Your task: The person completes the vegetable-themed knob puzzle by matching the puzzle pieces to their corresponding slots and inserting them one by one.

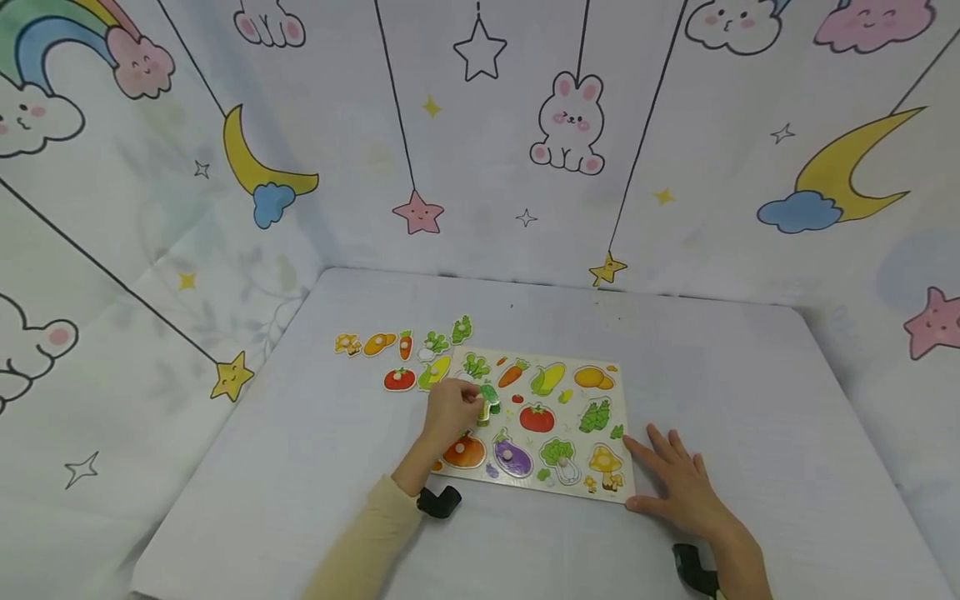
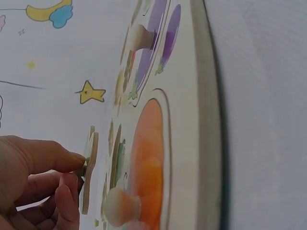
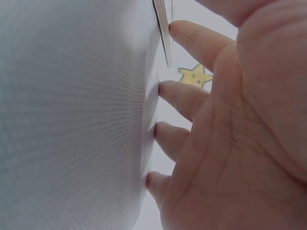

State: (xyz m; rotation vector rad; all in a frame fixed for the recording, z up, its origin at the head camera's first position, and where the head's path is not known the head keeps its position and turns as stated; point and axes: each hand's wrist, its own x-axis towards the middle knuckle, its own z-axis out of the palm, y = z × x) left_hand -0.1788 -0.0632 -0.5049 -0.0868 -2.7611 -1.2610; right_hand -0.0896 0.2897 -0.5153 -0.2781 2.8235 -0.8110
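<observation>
My left hand (image 1: 452, 414) pinches a small wooden puzzle piece (image 2: 90, 175) by its knob, just above the left side of a vegetable puzzle board (image 1: 567, 418). In the left wrist view the piece appears edge-on and apart from the board; its picture is mostly hidden, with some green showing from above. Knobbed pumpkin (image 1: 465, 452), eggplant (image 1: 513, 457) and leafy cabbage (image 1: 561, 461) pieces sit along the board's near row. My right hand (image 1: 678, 492) lies with fingers spread at the board's right edge, thumb and index fingertip touching it, other fingertips on the tabletop.
Loose pieces lie on the white table (image 1: 300, 467) behind and left of the board: mushroom (image 1: 348, 344), potato (image 1: 379, 343), carrot (image 1: 406, 344), radish (image 1: 433, 344), asparagus (image 1: 461, 329), tomato (image 1: 399, 379) and corn (image 1: 433, 372). A patterned cloth (image 1: 495, 250) hangs behind.
</observation>
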